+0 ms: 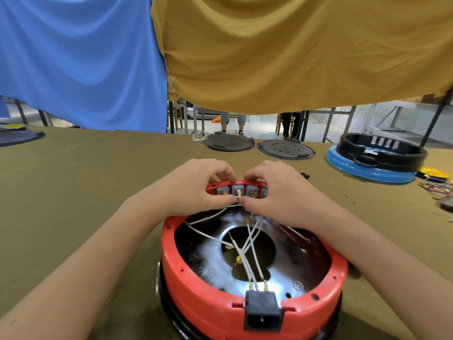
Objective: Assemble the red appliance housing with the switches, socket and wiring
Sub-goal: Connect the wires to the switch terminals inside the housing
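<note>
My left hand (196,185) and right hand (274,187) curl tight, thumbs and fingertips pinching a white wire (238,197) at the grey switches (237,190) on the far rim of the red housing (196,285) near me.

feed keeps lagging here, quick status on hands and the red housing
Left hand and right hand both pinching a white wire at the switches. Red housing open side up, socket seated in near rim. Nothing in the way.

My red housing (196,290) looks glossy plastic, its inner plate (306,261) shiny metal; matt olive cloth covers the tabletop (85,180).
</note>
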The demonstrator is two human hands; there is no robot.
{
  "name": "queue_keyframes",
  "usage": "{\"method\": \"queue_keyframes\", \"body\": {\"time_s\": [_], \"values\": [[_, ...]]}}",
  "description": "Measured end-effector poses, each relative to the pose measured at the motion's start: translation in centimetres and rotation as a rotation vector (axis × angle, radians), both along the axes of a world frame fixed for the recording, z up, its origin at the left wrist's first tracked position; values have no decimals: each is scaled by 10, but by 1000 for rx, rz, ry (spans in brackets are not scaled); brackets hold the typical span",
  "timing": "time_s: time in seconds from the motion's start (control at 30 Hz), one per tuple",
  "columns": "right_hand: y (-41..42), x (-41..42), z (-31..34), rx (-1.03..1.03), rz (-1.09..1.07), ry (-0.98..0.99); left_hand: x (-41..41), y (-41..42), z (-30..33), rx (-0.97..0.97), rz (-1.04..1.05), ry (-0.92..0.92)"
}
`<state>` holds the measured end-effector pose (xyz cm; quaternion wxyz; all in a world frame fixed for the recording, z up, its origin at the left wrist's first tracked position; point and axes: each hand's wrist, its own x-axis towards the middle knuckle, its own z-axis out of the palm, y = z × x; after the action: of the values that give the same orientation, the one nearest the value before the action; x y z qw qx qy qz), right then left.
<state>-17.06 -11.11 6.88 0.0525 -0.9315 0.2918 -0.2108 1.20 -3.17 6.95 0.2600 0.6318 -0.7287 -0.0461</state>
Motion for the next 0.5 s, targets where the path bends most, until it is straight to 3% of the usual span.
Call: {"method": "queue_keyframes", "body": {"time_s": [0.5], "values": [[2,1,0,8,6,-14,-9,-7,-3,5,29,50]]}}
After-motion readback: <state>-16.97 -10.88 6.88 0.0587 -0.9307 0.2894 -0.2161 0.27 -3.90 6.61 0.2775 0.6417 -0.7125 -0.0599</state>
